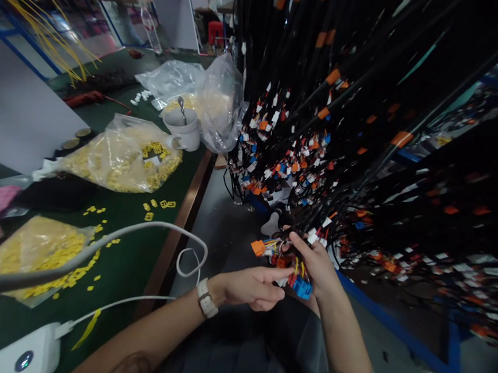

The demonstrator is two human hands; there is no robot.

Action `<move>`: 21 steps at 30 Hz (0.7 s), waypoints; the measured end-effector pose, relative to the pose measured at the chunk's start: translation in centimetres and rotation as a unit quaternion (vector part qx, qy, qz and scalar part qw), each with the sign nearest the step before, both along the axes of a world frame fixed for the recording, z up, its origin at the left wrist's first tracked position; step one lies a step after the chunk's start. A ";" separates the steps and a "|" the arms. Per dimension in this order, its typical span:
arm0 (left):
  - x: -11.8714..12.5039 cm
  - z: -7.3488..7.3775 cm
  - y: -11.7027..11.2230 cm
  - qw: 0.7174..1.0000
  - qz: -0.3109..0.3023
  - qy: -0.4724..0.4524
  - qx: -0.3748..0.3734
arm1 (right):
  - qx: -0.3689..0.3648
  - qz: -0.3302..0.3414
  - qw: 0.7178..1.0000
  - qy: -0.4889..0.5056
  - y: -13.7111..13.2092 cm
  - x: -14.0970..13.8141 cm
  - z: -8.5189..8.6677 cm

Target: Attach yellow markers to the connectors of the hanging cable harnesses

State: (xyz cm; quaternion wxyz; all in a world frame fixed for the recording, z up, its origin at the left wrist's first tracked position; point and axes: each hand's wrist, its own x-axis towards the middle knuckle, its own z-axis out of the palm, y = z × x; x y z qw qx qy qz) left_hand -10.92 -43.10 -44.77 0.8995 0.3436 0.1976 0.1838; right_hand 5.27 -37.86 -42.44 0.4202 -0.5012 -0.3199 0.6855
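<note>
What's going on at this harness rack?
A person works at a rack of black wire harnesses that hang down. The right hand holds a cluster of coloured connectors at the harness ends. The left hand, which wears a watch, reaches its fingers to the same cluster; whether it grips is unclear. On the green table alongside lie bags of yellow parts and a white mug.

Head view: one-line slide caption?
Right hand holds a cluster of coloured connectors on hanging black wire harnesses, left hand touching it, beside green bench with bags of yellow parts.
</note>
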 end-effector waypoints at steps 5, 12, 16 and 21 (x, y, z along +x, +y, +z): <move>0.4 0.2 -0.4 1.000 -0.009 0.009 0.023 | -0.048 -0.043 0.996 0.056 0.5 0.5 -1.3; 0.5 0.8 -0.3 0.972 0.005 0.194 0.129 | 0.049 -0.026 0.998 -0.026 0.8 0.7 -4.1; 1.4 0.8 -0.8 0.951 0.005 0.265 0.162 | 0.089 -0.023 0.988 -0.124 1.2 0.9 -4.6; 2.1 1.4 -1.5 0.929 -0.023 0.310 0.203 | 0.077 -0.021 0.991 -0.103 1.6 0.4 -5.1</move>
